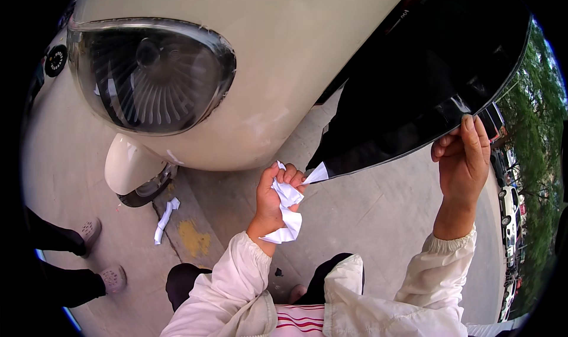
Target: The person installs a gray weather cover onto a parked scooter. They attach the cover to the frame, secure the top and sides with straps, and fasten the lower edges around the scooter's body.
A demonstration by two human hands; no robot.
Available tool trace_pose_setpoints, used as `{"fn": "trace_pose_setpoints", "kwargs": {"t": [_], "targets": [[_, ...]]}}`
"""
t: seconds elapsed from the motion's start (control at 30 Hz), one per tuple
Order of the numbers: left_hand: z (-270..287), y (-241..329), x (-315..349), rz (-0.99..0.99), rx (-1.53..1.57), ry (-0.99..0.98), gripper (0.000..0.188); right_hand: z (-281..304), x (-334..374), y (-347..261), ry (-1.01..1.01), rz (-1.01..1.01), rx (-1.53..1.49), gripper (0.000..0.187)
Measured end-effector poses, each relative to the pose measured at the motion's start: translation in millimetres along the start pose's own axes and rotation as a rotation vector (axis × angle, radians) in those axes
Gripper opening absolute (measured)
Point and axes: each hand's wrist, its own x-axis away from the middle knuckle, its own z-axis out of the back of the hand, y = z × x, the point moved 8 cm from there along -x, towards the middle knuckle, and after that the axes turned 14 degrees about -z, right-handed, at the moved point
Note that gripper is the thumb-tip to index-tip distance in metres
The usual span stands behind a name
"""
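Crumpled white paper (287, 216) is bunched in my left hand (273, 198), whose fingers are closed round it. A pointed white flap (317, 173) beside those fingers meets the near corner of a large glossy black sheet (408, 100). My right hand (464, 154) pinches the right edge of this sheet between thumb and fingers. The sheet stretches up toward the top right, alongside the cream vehicle body (278, 59). On that body, at the left, is a big rounded headlight (154, 74) with a clear cover.
A cream fender (133, 165) with a small wheel (148, 192) sits below the headlight. Twisted white paper (166, 220) lies on the concrete near a yellow stain (193, 238). Another person's feet in clogs (112, 278) stand at the left. Parked cars (509, 210) and trees (535, 94) line the right.
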Motion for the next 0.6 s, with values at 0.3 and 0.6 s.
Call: {"fn": "trace_pose_setpoints", "kwargs": {"t": [0.3, 0.6], "targets": [[14.1, -40.4, -0.8, 0.253, -0.022, 0.138, 0.027, -25.2, 15.4, 83.1, -0.594, -0.175, -0.342, 0.064], [21.1, -53.0, 0.0, 0.317, -0.023, 0.153, 0.031, -41.2, 63.3, 170.8, 0.074, -0.204, 0.379, 0.012]]}}
